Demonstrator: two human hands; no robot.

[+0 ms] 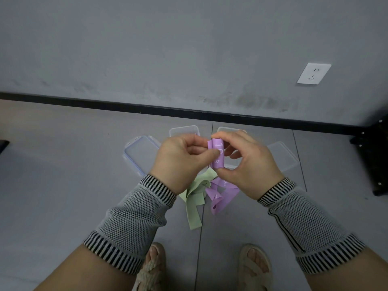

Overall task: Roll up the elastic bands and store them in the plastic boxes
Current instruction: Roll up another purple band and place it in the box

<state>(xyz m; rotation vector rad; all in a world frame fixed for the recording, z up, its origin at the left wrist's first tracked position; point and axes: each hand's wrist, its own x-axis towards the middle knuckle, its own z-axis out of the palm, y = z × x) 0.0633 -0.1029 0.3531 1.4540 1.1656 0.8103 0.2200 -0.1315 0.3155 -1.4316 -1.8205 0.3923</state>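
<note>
Head view, from left to right. Clear box lid with blue clips (pixel 141 154) flat on the grey floor (pixel 63 175); left hand (pixel 180 160), its thumb and forefinger pinching the left edge of the purple band roll (pixel 217 154); the roll held in the air between both hands above the floor, long axis near upright, white print facing the camera; right hand (pixel 249 164) curled round the roll, forefinger over its top end and thumb under its bottom end; clear plastic boxes (pixel 282 156) on the floor behind and right of the hands, partly hidden by them. Below the hands, a loose green band (pixel 195 206) and a loose purple band (pixel 220 198) lying crumpled side by side on the floor, touching; sandalled feet (pixel 255 267) at the lower edge; wall socket (pixel 314 73) at upper right.
</note>
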